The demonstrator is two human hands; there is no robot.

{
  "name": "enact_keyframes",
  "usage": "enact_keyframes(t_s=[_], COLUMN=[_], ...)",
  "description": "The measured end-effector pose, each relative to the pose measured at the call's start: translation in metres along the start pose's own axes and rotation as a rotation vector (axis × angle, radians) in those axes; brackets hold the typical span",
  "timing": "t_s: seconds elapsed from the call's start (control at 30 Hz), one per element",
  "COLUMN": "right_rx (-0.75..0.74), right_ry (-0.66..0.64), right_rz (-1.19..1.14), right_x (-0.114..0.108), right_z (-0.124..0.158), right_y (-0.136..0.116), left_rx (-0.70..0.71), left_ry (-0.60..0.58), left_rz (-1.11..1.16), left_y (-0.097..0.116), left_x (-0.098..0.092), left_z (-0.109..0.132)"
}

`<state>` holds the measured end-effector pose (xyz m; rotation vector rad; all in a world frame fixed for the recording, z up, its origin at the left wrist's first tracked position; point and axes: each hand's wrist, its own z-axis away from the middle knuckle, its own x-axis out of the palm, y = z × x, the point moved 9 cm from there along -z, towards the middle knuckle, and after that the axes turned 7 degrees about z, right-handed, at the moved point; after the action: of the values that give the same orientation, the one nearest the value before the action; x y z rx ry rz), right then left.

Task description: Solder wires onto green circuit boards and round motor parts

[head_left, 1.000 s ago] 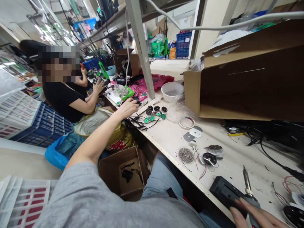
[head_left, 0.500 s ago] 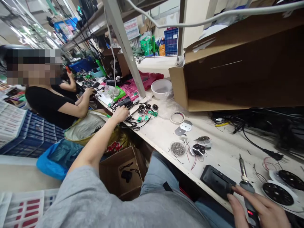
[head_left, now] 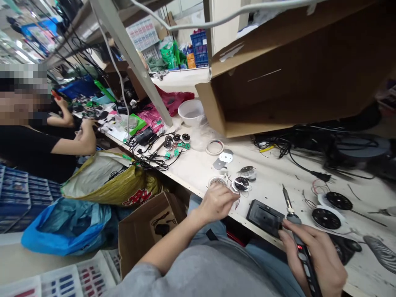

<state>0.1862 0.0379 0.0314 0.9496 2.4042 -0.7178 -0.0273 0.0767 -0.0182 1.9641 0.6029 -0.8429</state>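
Cluttered white electronics worktop point(head_left: 192, 169) runs through a crowded workshop as a right hand point(head_left: 315, 264) closes a firm grip around a black soldering iron point(head_left: 302, 251), its red display lit, just beside a black rectangular iron stand point(head_left: 264, 218). Left hand point(head_left: 216, 204), fingers drawn narrow, hovers over a round dish of silver metal beads point(head_left: 218, 180) near a black wired disc point(head_left: 241, 183); whether it pinches anything cannot be told. A co-worker in a black top point(head_left: 40, 152) works farther along the worktop.

Left hand point(head_left: 218, 202) bent, right hand point(head_left: 314, 258) closed
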Motion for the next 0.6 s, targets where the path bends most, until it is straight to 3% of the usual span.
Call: enact_keyframes(t_s=[0.07,0.17,0.23,0.33,0.47,0.6], right_rx=[0.002,0.005,0.022,0.048,0.026,0.006], right_ry=[0.001,0.011,0.019,0.017,0.015,0.0], right_rz=[0.028,0.055,0.077,0.095,0.125,0.115], right_x=[-0.003,-0.006,-0.005,-0.003,-0.003,-0.006], right_z=[0.003,0.009,0.014,0.019,0.021,0.023], right_y=[0.002,0.006,0.008,0.01,0.007,0.005], left_rx=[-0.031,-0.208,-0.342,-0.449,-0.438,-0.32], left_ry=[0.014,0.079,0.067,-0.051,-0.226,-0.232], left_rz=[0.022,0.063,0.131,0.242,0.309,0.25], left_y=[-0.004,-0.031,-0.05,-0.062,-0.055,-0.035], left_x=[-0.005,-0.029,-0.034,-0.019,0.012,0.015], left_z=[-0.009,-0.033,-0.051,-0.08,-0.114,-0.131])
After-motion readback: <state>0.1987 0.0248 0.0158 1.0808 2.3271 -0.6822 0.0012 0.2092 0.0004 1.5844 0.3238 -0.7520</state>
